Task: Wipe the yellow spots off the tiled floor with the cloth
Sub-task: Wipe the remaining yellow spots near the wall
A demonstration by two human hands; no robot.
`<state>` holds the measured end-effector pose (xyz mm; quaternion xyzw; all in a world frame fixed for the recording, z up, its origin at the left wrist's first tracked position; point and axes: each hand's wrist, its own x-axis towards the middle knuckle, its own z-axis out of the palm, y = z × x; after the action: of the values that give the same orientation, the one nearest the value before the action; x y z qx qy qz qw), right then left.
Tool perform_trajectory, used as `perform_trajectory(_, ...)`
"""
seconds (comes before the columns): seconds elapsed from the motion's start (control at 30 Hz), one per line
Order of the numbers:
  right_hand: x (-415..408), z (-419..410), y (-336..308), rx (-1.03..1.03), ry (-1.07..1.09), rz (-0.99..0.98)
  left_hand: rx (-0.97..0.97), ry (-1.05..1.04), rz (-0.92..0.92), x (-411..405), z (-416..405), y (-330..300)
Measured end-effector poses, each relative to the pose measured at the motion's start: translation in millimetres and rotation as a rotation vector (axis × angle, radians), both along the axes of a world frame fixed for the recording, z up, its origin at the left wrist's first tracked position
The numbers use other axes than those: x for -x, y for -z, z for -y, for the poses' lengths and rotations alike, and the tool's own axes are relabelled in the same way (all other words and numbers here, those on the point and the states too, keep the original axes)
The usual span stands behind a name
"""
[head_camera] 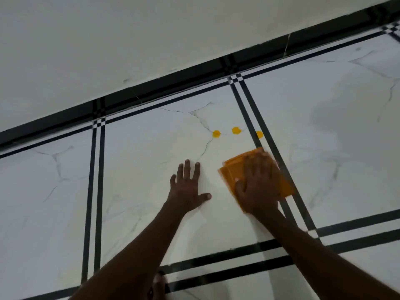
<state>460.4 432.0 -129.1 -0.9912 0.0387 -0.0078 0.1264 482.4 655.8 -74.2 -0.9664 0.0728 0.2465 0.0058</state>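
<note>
Three yellow spots lie in a row on the white marbled tiled floor (151, 161): a left spot (216, 134), a middle spot (236, 130) and a right spot (259, 134) at the black double stripe. Just below them an orange folded cloth (232, 169) lies flat on the floor, and my right hand (257, 185) presses down on it with fingers spread. The cloth is blurred. My left hand (187, 189) rests flat on the bare tile to the cloth's left, fingers apart, holding nothing.
A black skirting strip (164, 83) runs along the foot of a white wall (108, 40) beyond the spots. Black double grout stripes (95, 191) cross the floor. Part of a foot (158, 286) shows at the bottom edge between my forearms.
</note>
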Motion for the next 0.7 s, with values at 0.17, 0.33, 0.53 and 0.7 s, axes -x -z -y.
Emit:
perform_trajectory(0.17, -40.5, 16.6, 6.2, -0.001, -0.112, 0.006, 0.005, 0.032, 0.012, -6.4, -7.9, 5.4)
perform_trajectory(0.33, -31.4, 55.0, -1.1, 0.011, 0.414, -0.008, 0.010, 0.017, 0.013, -15.7, -8.1, 6.5)
perform_trajectory(0.53, -126.7, 11.3, -0.7, -0.013, 0.127, -0.013, 0.046, 0.021, 0.006, -18.0, -13.5, 8.4)
perform_trajectory(0.7, -95.4, -54.9, -1.8, 0.004, -0.196, -0.040, 0.035, -0.152, -0.026, -15.9, -40.8, 0.5)
